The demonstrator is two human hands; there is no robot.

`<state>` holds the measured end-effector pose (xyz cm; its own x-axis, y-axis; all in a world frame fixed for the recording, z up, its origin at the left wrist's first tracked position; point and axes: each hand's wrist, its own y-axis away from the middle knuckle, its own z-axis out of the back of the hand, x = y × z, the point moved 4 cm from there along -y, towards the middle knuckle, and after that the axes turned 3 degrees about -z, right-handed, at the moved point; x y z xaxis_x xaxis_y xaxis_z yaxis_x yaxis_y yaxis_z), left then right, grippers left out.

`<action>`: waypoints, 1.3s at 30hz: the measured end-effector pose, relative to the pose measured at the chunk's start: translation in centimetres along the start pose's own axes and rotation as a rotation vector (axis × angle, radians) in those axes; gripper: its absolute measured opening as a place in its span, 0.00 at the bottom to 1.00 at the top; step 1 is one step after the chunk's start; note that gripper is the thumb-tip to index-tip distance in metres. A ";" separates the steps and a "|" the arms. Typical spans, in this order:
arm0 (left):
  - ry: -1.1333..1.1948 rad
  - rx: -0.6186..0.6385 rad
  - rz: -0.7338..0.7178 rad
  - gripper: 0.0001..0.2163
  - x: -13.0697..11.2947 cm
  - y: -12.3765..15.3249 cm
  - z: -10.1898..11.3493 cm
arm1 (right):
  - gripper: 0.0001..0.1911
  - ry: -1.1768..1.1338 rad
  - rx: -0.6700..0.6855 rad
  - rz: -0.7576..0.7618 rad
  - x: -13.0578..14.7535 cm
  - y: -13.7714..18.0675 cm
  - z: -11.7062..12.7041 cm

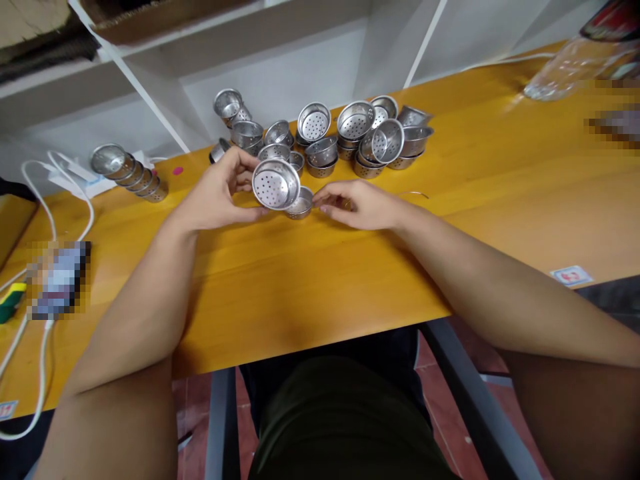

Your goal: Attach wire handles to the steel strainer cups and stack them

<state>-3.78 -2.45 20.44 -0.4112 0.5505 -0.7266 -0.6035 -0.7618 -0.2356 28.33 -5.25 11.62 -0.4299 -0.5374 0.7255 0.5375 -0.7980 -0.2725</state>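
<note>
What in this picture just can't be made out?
Head view, left on the table: an item is pixelated.
Far right: more pixelated patches.
Top right: a clear bottle runs off the edge.
The right hand's fingers hide whether they pinch anything.
The strainer cup in the left hand covers part of a smaller cup.

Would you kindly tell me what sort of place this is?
Probably a small assembly workbench: a heap of perforated steel cups and a nested stack of them lie on a wooden table, with white shelving behind. The left hand holds one cup.
</note>
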 end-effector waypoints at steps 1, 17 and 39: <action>0.000 -0.022 -0.035 0.48 0.1 -0.2 -0.5 | 0.20 -0.020 0.023 0.007 0.0 0.0 -0.3; 0.029 -0.099 -0.180 0.41 1.5 0.0 -11.2 | 0.36 -0.301 -0.258 -0.106 1.9 -0.5 0.0; 0.161 -0.107 -0.189 0.42 4.2 0.2 -15.1 | 0.22 -0.142 -0.185 -0.063 1.7 -0.1 -0.5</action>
<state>4.66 -5.44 7.56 -0.1790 0.6316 -0.7543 -0.5798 -0.6872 -0.4378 27.22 -6.19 12.55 -0.3451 -0.4514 0.8229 0.3650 -0.8723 -0.3254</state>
